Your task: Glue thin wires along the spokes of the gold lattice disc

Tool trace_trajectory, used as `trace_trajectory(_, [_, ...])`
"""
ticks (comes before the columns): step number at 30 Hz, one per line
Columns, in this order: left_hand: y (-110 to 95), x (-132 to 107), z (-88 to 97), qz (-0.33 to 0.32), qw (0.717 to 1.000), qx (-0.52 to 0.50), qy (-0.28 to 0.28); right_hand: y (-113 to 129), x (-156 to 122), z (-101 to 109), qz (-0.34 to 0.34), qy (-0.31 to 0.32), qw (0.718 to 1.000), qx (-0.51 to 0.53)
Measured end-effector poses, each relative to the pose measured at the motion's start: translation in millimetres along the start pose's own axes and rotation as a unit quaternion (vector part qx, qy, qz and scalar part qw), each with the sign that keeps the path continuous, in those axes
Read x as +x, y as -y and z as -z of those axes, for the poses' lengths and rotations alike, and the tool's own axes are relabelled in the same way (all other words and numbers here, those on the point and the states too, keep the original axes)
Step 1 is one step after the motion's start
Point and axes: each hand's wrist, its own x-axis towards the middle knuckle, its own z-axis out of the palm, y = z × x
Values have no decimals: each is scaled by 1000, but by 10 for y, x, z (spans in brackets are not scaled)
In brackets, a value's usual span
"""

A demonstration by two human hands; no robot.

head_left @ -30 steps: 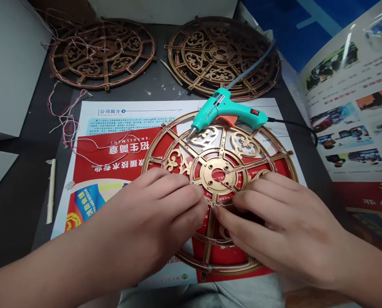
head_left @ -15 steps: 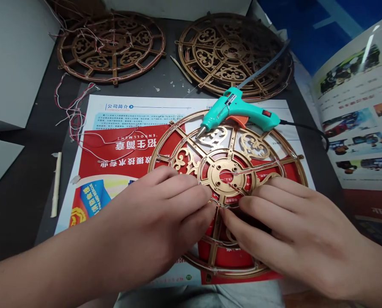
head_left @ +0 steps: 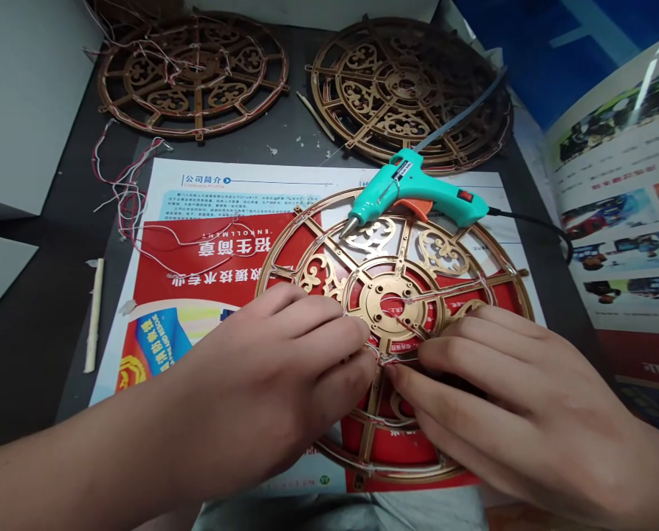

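Note:
A round gold openwork frame (head_left: pixel 370 304) lies in front of me, with thin wires running along its rings and spokes. Both hands meet at its near spoke, just below the hub. My left hand (head_left: pixel 307 369) is closed, its fingertips pinched on a thin wire (head_left: pixel 385 358) at the inner ring. From the other side, my right hand (head_left: pixel 500 391) presses thumb and bent fingers together on the same wire; the exact grip is partly hidden. A teal glue gun (head_left: pixel 384 193) rests across the far side of the frame, nozzle pointing down-left.
Two more places at the back hold gold frames: a wired one (head_left: pixel 199 118) left and a stack (head_left: pixel 356 133) right. Loose red and white wires (head_left: pixel 135 188) trail at left. A wooden stick (head_left: pixel 94 317) lies beside the printed sheets (head_left: pixel 196 243). An open brochure (head_left: pixel 611 221) stands at right.
My right fingertips have shifted slightly to the right along the inner ring. My left hand stays nearly in place, and the view has moved a little.

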Motion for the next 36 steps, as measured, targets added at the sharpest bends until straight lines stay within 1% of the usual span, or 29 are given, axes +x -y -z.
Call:
trace_trajectory(5, [1, -4, 3, 6, 1000, -8, -1, -9, 21, -19, 5, -5, 1000, -12])
trace_trajectory(8, [8, -3, -8, 5, 1000, -11, 2, -14, 28, -16, 7, 0, 1000, -14])
trace_trajectory(13, [12, 11, -13, 7, 1000, -9, -10, -35, -1, -6, 7, 8, 1000, -6])
trace_trajectory(19, [4, 7, 3, 11, 1000, -7, 0, -86, 19, -32, 9, 20, 1000, 17])
trace_trajectory(23, [9, -6, 1, 13, 1000, -7, -2, -100, 34, -34, 17, 29, 999, 9])
trace_trajectory(28, [15, 5, -7, 13, 1000, -22, -7, -93, 39, -32, 6, 15, 999, 33])
trace_trajectory(32, [15, 4, -11, 12, 1000, -23, -1, -98, 45, -23, 7, 1, 999, 41])
trace_trajectory(36, [20, -4, -4, 8, 1000, -24, 5, -128, 48, -11, 12, 23, 999, 42])
